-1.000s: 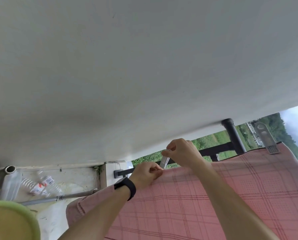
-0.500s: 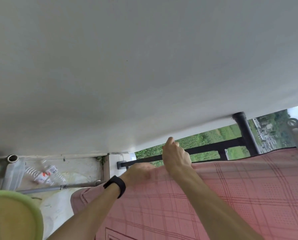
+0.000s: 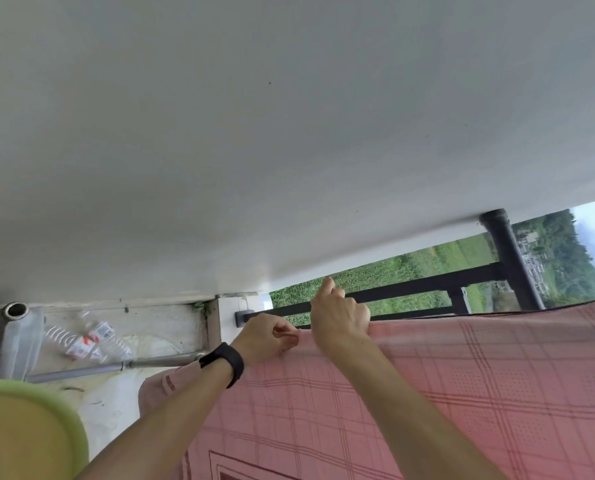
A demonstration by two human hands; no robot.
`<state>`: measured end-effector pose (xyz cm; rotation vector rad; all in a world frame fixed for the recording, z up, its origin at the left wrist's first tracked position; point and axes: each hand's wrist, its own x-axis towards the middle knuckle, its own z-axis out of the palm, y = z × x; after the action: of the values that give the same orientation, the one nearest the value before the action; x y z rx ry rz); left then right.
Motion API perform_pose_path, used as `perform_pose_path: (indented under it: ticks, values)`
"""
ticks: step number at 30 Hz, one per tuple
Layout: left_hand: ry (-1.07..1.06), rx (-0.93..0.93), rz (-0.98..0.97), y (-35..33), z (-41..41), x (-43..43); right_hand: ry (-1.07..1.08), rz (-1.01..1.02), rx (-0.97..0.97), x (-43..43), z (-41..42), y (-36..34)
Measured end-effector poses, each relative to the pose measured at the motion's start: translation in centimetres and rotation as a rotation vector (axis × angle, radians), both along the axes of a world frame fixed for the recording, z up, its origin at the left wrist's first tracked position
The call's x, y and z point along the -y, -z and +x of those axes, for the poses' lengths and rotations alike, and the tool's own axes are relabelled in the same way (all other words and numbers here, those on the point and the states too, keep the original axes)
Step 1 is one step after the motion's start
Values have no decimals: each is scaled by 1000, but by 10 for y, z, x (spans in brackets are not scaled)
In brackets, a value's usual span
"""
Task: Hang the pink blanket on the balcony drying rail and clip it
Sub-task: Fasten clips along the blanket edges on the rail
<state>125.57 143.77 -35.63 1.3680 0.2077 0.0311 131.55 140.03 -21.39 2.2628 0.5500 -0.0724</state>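
Note:
The pink plaid blanket (image 3: 427, 393) hangs with its folded top edge running from the middle to the right of the head view. The rail under that fold is hidden by the cloth. My left hand (image 3: 268, 337), with a black band on the wrist, pinches the blanket's top edge between thumb and fingers. Just to its right, my right hand (image 3: 337, 318) curls over the same edge, one finger pointing up. No clip shows between the hands.
A black balcony railing (image 3: 427, 287) and a black drainpipe (image 3: 510, 258) stand behind the blanket, with fields beyond. A green basin (image 3: 29, 427) is at the lower left. Plastic bottles (image 3: 88, 337) and a grey pole (image 3: 116, 367) lie on the floor. A white ceiling fills the top.
The white clip seen between my hands a second ago is out of sight. Both hands have settled on the blanket's top edge. The metal clip at the right has left the view.

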Motion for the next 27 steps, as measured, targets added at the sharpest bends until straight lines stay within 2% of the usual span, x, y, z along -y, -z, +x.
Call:
perform_pose_path:
  ticks: [4, 8, 10, 12, 13, 17, 19, 22, 25, 27]
  values:
    - [-79, 7, -135, 8, -4, 10, 84, -7, -90, -10, 2, 51]
    - [-8, -62, -320, 27, -4, 11, 88, 84, -62, -1, 4, 71]
    - [53, -160, -343, 41, 3, 13, 49, 115, -47, 5, 5, 75]
    - [127, -299, -225, 60, 4, 14, 18, 139, -54, 7, 5, 78]
    - [159, -286, -140, 71, 3, 13, 13, 153, -54, 8, 4, 79]
    - [279, -129, 77, 83, 8, -8, 5, 188, -39, 3, 3, 76]
    - [298, -40, 91, 83, 11, -14, -10, 181, -33, 1, 3, 76]
    - [222, 19, 172, 90, 15, -14, -18, 190, -37, -1, 3, 76]
    - [-2, 64, 325, 100, 5, 2, -25, 200, -35, -3, 3, 76]
    - [-132, 92, 346, 107, -5, 19, -42, 203, -50, -2, 2, 76]
